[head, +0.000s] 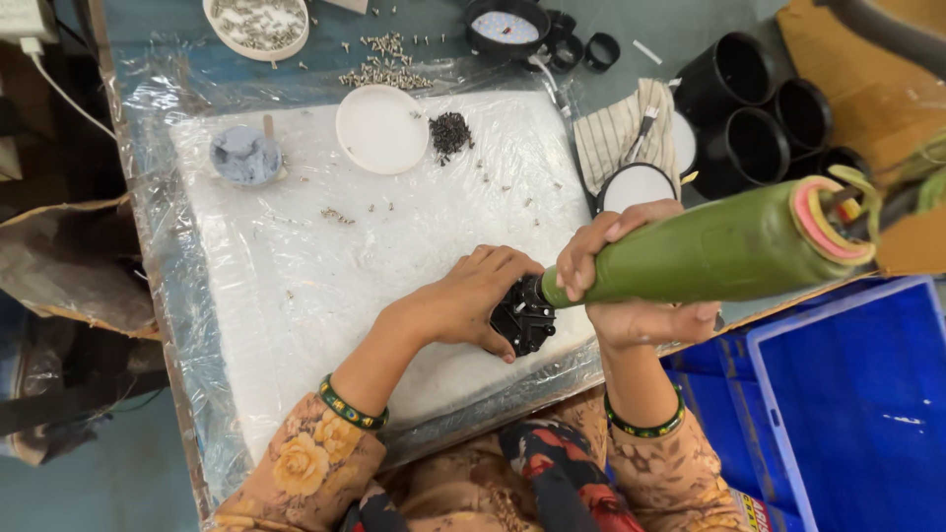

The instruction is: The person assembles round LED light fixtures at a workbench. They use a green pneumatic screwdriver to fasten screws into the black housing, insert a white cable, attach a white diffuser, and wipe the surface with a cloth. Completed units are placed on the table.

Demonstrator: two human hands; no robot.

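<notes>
- The right hand [631,286] has its grip clamped round the green electric screwdriver [709,251], fingers over the top of the barrel and thumb beneath; the tool lies nearly level, its thick end with a pink and yellow ring pointing right, its narrow nose pointing left.
- The screwdriver's nose meets the small black plastic part [522,317] — a dark, ribbed piece that sits on the white foam pad [296,256] near its front edge.
- The left hand [468,296] has its grip pressed down on that black part, fingers curled over its top and left side, pinning it against the pad.
- Both wrists wear green and yellow bangles, above floral sleeves.
- The foam pad is wrapped in clear plastic film and covers most of the desk [148,59].
- Farther back on the pad: a white round dish [382,128], a heap of small dark screws [450,133] just beside it, and a greyish round dish [244,156] well to the left.
- Loose silver screws [384,64] are scattered beyond the pad, near a shallow tray of screws [258,24].
- To the right stand black cylindrical housings [754,108], beside a striped cloth [616,133].
- A blue plastic crate [857,404] sits lower right, off the desk.
</notes>
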